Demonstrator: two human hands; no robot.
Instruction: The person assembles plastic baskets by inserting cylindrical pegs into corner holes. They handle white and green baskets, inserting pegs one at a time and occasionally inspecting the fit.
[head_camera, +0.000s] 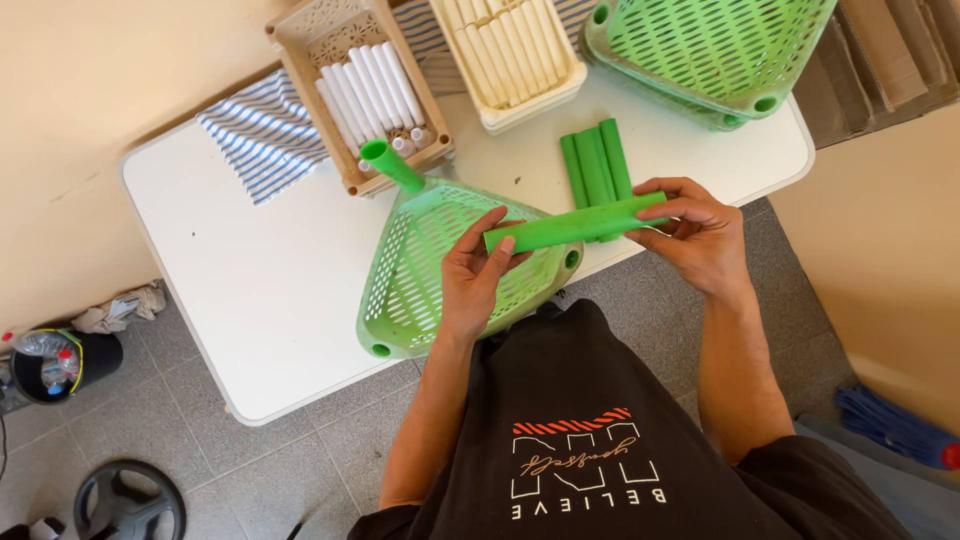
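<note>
Over the near edge of the white tabletop (280, 290), in the one head view we have, we hold a green tube (575, 223) level between both hands: our left hand (478, 272) has its fingers (503, 247) pinched on the nearer end, and our right hand (695, 232) has its fingers wrapped round the far end. Both are clenched on the tube, which hangs just above a tilted green basket (425, 270) that rests half over the table's edge. To handle it well, we judge that we should keep the grip near the two ends, so the tube stays straight, and keep it over the basket so a slip lands inside. Just behind it three more green tubes (595, 165) lie side by side on the tabletop. One green tube (392, 165) stands tilted at the basket's far corner, against a beige crate of white tubes (365, 90). A cream tray of pale tubes (510, 55) and stacked green baskets (710, 55) sit farther back.
</note>
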